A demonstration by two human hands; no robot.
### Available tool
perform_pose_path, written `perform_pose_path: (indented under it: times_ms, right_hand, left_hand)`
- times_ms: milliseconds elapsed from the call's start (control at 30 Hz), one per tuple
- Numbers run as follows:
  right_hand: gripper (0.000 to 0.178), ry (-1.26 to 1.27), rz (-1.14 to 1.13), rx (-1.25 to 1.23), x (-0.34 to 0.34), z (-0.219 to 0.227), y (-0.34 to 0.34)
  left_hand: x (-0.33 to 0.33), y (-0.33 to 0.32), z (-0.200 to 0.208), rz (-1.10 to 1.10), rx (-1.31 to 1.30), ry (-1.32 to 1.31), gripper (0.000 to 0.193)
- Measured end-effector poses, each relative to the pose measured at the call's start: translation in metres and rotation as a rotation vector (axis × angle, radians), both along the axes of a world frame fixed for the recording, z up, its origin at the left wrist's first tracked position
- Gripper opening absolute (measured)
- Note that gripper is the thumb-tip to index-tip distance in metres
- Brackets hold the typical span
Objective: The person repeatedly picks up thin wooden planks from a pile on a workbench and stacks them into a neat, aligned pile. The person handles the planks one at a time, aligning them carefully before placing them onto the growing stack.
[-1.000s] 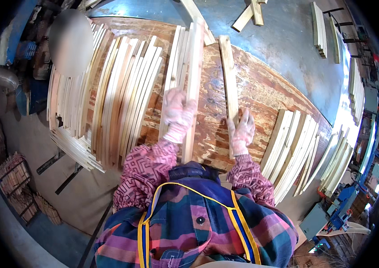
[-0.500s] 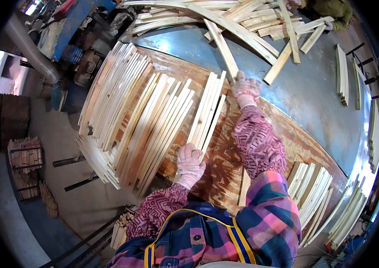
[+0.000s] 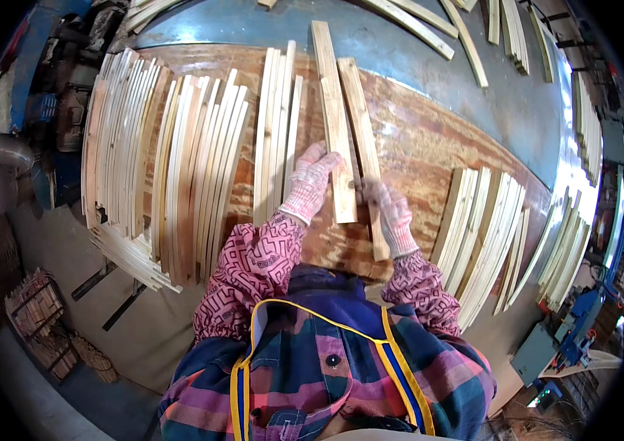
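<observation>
Wearing a pink-stained white glove, my left hand point(image 3: 310, 182) is closed on the left edge of a pale wooden strip point(image 3: 337, 140). Another length of wood shows past the strip's far end; whether it is a separate piece I cannot tell. My right hand point(image 3: 391, 213), gloved too and slightly blurred, has its fingers curled at a second wooden strip point(image 3: 362, 132), close beside the first. Both strips point away from me over a brown, worn plywood board point(image 3: 415, 140). Left of my left hand stands a short row of strips point(image 3: 273, 132).
More rows of strips point(image 3: 198, 154) fill the board's left side, and another bundle point(image 3: 477, 228) is on its right. Beyond lies a blue-grey metal table point(image 3: 488, 125) with loose strips point(image 3: 418, 26). Machinery point(image 3: 54, 95) stands at the far left.
My right hand has come back from the board's far edge toward my body, and a strip is now at each hand. My left hand has left the row of strips. The view has shifted.
</observation>
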State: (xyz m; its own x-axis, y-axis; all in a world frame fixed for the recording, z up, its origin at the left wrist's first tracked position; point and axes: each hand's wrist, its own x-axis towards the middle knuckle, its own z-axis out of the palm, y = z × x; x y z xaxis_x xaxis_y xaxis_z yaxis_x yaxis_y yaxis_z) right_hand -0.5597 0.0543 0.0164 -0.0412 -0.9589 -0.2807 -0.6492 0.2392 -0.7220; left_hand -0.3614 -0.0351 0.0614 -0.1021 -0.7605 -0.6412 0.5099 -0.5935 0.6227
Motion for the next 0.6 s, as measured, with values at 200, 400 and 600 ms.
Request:
perform_pose_path:
  times_ms: [200,400,600]
  right_hand:
    - [0.071,0.553,-0.004,0.478,0.040,0.036,-0.054]
    - [0.042,-1.058,-0.530,0.433,0.020,-0.038,-0.048]
    - [0.028,-1.197,-0.746,0.605,0.033,-0.051,-0.046]
  left_hand:
    - [0.024,0.040,-0.023,-0.012,0.025,-0.009,0.050]
    - [0.117,0.078,-0.023,-0.027,-0.433,0.129,0.039]
    - [0.221,0.207,-0.050,-0.515,-0.571,-1.751,0.053]
